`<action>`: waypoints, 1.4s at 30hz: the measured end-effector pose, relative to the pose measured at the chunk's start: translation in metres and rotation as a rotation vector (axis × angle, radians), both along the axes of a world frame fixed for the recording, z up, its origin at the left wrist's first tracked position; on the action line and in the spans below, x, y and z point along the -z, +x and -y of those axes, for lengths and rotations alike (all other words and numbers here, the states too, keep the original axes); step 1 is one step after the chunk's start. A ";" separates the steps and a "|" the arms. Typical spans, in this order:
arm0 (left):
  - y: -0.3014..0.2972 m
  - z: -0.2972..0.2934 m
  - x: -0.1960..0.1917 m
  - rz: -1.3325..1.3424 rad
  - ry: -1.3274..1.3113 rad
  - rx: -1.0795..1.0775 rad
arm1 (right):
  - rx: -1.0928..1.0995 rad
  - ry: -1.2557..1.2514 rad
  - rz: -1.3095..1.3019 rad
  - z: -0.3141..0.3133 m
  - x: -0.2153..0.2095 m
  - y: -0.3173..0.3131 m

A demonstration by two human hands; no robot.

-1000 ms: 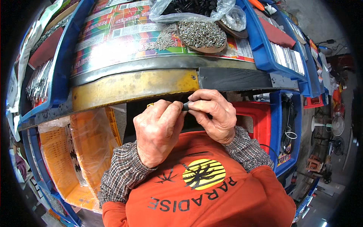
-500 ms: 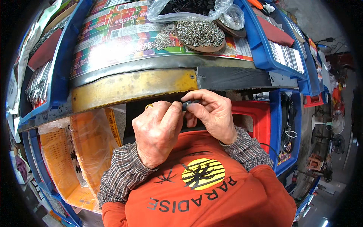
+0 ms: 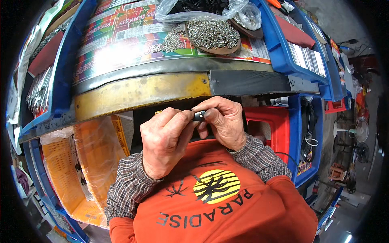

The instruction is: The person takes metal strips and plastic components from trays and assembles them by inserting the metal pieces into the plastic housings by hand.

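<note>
A small black part [image 3: 197, 117] with a tiny bright metal spot is held between my two hands, just in front of the bench edge. My left hand [image 3: 164, 139] is closed, its fingertips pinching the part's left side. From the other side the thumb and forefinger of my right hand [image 3: 227, 123] grip it, with the remaining fingers curled below. Much of the part is covered by fingers. Beyond, on the bench, short silver metal pins [image 3: 212, 35] are heaped on a round brown dish. Left of them lies a loose pile of smaller silver pieces [image 3: 172, 40].
A clear plastic bag [image 3: 178, 17] of black parts lies at the back. Blue bins [image 3: 279, 44] with metal strips flank the work surface on both sides. Under the bench stand orange crates [image 3: 60, 170], a red stool [image 3: 279, 121] and another blue bin [image 3: 298, 137].
The black part has been turned between my fingers, so its metal spot now shows. My right hand has shifted slightly left; both hands keep their grip.
</note>
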State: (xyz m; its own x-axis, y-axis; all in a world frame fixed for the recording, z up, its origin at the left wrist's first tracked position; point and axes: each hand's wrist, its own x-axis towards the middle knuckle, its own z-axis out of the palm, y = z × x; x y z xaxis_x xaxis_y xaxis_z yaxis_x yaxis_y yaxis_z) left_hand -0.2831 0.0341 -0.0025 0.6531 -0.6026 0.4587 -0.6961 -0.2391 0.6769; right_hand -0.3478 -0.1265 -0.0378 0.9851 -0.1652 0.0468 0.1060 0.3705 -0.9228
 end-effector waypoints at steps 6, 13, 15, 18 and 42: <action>-0.001 0.002 0.005 0.051 0.010 -0.023 | -0.029 0.011 -0.010 0.002 0.004 0.001; -0.004 0.007 0.011 0.263 0.081 -0.078 | -0.030 -0.106 -0.096 0.002 -0.007 0.001; -0.004 0.007 0.014 0.261 0.073 -0.072 | -0.031 -0.149 -0.151 0.001 -0.009 0.001; -0.005 0.008 0.015 0.263 0.062 -0.068 | 0.003 -0.144 -0.147 -0.001 -0.008 0.001; 0.033 -0.005 -0.019 0.182 0.079 -0.091 | 0.191 -0.515 0.007 0.020 -0.044 -0.004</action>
